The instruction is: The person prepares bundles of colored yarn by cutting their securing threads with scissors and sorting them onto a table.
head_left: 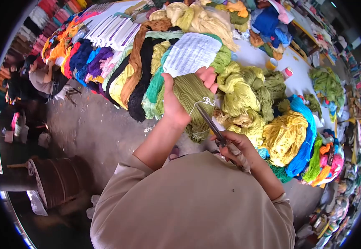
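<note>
My left hand (175, 103) holds up an olive-green skein of yarn (193, 93), with the thumb on one side and the fingertips showing on the other. A white string (207, 101) is tied across the skein. In my right hand (236, 146) is a pair of scissors (212, 124), its dark blades pointing up and left to the white string. The handles are partly hidden by my fingers. Just beyond the skein, a printed paper sheet (195, 54) lies over green yarn.
Yarn in many colours covers the table (251, 54), with yellow-green skeins (235, 89) nearest my right hand. A yellow cup (271, 63) and a pink spool (287, 72) stand farther back. At left are a brown drum (62, 180) on the floor and a seated person (41, 79).
</note>
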`<state>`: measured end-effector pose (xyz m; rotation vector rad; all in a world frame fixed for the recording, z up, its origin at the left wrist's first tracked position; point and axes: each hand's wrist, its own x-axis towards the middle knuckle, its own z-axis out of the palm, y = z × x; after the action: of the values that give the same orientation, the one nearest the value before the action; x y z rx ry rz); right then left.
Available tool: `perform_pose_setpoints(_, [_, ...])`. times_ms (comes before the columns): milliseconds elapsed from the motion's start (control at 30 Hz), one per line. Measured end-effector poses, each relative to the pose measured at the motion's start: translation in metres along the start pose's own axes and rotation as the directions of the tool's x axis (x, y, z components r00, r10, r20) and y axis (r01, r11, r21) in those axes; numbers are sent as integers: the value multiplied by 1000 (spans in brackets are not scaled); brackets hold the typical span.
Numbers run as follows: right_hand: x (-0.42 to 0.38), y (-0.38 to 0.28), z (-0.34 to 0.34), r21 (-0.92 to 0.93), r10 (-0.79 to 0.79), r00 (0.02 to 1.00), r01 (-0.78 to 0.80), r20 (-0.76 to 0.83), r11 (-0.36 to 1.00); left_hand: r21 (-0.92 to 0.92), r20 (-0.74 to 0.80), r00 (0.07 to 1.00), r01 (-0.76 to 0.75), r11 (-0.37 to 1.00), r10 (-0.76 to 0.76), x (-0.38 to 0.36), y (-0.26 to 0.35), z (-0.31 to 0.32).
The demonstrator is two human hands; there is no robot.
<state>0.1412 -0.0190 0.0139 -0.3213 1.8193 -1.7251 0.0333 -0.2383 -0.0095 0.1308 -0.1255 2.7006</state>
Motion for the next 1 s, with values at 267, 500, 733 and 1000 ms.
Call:
perform_pose_setpoints(267, [18, -12, 11, -13, 18, 1000, -18, 4, 1000, 163, -16, 997, -73, 984, 76, -20, 1, 11])
perform_pose_setpoints(500, [14, -9, 3, -75, 41, 994, -33, 101, 997, 108, 9, 989, -147, 983, 147, -31, 15, 14])
perform_pose_setpoints(733, [33, -14, 17, -161, -130, 991, 135, 44, 978, 254, -58, 989, -114, 960, 133, -40, 4, 13])
perform_pose_setpoints(1000, [42, -9, 11, 2, -400, 895, 409, -196, 913, 682, 43, 979, -174, 711, 198, -50, -6, 16])
